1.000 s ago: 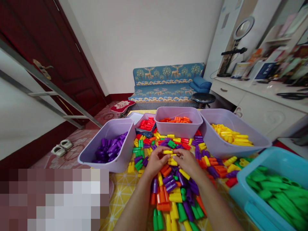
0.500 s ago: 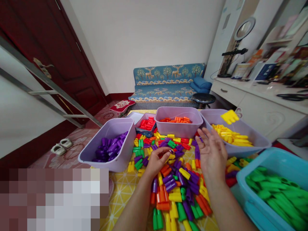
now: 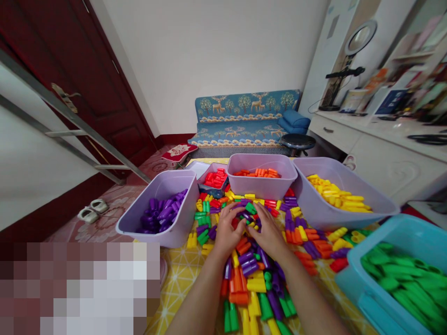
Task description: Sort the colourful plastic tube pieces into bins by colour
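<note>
Many coloured plastic pieces shaped like joined tubes, in purple, yellow, orange, red and green, lie in a loose pile (image 3: 247, 270). Over the middle of this pile is my left hand (image 3: 228, 232), its fingers curved and the thumb held apart from them. Facing it from the right, my right hand (image 3: 267, 232) reaches down with fingers spread. Between the two hands lie a purple piece (image 3: 247, 217) and a green piece (image 3: 250, 208), close to the fingertips. Some fingertips are hidden among the pieces, and I see no piece clearly gripped.
Lilac tubs hold purple pieces (image 3: 165, 209), orange pieces (image 3: 260, 173) and yellow pieces (image 3: 337, 197). A small box of red pieces (image 3: 215, 178) stands behind. At right a turquoise tub (image 3: 356, 284) holds green ones. Beyond the yellow patterned tablecloth (image 3: 178, 284) is a blue sofa (image 3: 244, 121).
A yellow piece in the air over the yellow tub is no longer there. My right hand has moved left and down to the pile. My left hand's fingers have spread apart.
</note>
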A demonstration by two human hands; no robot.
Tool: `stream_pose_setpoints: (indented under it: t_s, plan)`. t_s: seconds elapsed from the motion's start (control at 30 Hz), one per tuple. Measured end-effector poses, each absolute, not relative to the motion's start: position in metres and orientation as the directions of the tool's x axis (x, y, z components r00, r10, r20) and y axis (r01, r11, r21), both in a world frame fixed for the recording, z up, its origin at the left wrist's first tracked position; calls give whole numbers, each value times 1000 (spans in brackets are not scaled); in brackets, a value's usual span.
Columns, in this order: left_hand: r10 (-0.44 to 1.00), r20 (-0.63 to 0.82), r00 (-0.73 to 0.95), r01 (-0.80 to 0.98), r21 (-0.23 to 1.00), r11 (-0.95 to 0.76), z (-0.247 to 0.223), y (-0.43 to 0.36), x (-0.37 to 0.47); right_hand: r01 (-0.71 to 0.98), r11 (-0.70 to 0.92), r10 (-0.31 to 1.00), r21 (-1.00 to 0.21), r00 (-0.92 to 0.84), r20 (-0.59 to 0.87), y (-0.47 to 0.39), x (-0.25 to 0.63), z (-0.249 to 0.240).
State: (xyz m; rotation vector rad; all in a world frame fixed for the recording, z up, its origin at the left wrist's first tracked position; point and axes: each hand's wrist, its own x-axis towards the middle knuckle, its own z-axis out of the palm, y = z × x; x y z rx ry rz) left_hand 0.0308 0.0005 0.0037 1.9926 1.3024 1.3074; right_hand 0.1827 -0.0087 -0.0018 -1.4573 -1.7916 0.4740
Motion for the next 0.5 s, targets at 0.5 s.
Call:
stream_pose_setpoints:
  t_s: [0.5]
  plan:
    - [889,342,-305,920,346,183,6,-6,30,764,250,957,-595,-102,272,-11,183,-4]
